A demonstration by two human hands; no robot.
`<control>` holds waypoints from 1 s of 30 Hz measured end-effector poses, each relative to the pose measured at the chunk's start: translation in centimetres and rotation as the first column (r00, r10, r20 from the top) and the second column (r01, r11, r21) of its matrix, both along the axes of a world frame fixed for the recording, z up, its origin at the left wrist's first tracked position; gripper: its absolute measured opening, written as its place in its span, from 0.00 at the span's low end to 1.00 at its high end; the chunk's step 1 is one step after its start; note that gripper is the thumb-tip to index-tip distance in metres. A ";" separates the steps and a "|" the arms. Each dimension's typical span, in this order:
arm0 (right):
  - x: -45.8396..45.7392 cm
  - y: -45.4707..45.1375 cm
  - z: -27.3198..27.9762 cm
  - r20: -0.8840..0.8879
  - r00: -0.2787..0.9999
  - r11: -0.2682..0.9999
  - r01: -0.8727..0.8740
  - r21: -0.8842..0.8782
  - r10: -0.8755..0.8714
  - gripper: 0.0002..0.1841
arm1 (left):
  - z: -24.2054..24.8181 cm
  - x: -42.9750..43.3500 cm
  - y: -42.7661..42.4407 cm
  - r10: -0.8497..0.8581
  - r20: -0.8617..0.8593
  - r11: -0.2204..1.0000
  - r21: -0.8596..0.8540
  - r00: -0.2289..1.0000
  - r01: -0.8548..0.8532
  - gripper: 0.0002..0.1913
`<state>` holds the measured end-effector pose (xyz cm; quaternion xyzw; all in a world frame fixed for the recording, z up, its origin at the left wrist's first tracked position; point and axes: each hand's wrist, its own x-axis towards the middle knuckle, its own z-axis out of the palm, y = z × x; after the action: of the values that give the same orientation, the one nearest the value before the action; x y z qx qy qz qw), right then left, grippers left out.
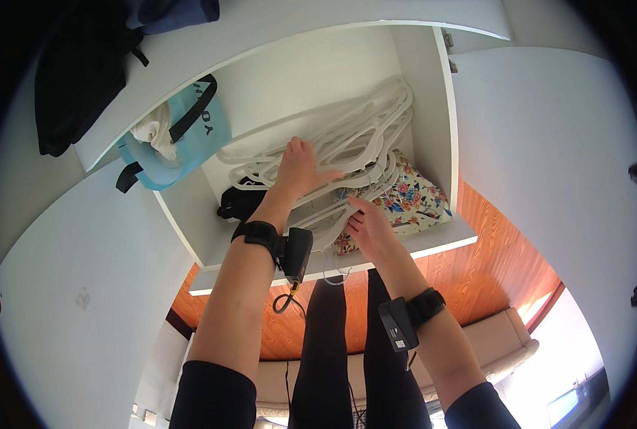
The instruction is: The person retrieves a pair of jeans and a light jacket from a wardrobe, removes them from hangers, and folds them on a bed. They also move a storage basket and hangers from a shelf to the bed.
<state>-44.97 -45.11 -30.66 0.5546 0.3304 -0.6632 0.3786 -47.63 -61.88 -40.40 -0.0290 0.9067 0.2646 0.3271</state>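
A pile of white plastic clothes hangers (350,139) leans inside an open white cabinet compartment (307,59). My left hand (297,169) lies on the hangers, its thumb spread away from the fingers. My right hand (371,228) is at the front hangers (329,228), fingers curled beside their edge; whether it grips one is unclear. One metal hook (337,280) hangs over the compartment's front edge. Below and behind the hangers is a floral-patterned fabric item (412,195), partly covered. A black item (241,201) sits left of it, partly hidden by my left forearm.
A light-blue bag (203,137) with black straps and white cloth inside is at the compartment's left. Cabinet doors stand open at left (93,257) and right (543,145). Black fabric (79,80) hangs at upper left. Behind me are a wooden floor (490,263) and a beige sofa (498,335).
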 end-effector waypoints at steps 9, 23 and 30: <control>-1.0 -0.4 -1.4 0.136 0.991 0.994 -0.025 0.105 0.011 0.15 | -0.9 0.2 1.4 -0.058 -0.021 0.998 0.014 0.998 0.058 0.49; -1.8 -2.2 0.7 0.089 0.996 0.988 -0.034 0.150 0.020 0.15 | -3.2 -1.7 0.2 0.027 0.697 0.948 0.210 0.716 -0.240 0.50; -0.9 1.2 4.1 -0.061 0.906 0.904 -0.409 0.125 0.419 0.10 | -3.3 -0.3 0.4 -0.127 0.695 0.961 0.262 0.707 -0.086 0.51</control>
<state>-45.84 -43.92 -26.56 0.4625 0.4926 -0.5719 0.4652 -47.96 -61.48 -43.67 -0.0720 0.6667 0.3529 0.6526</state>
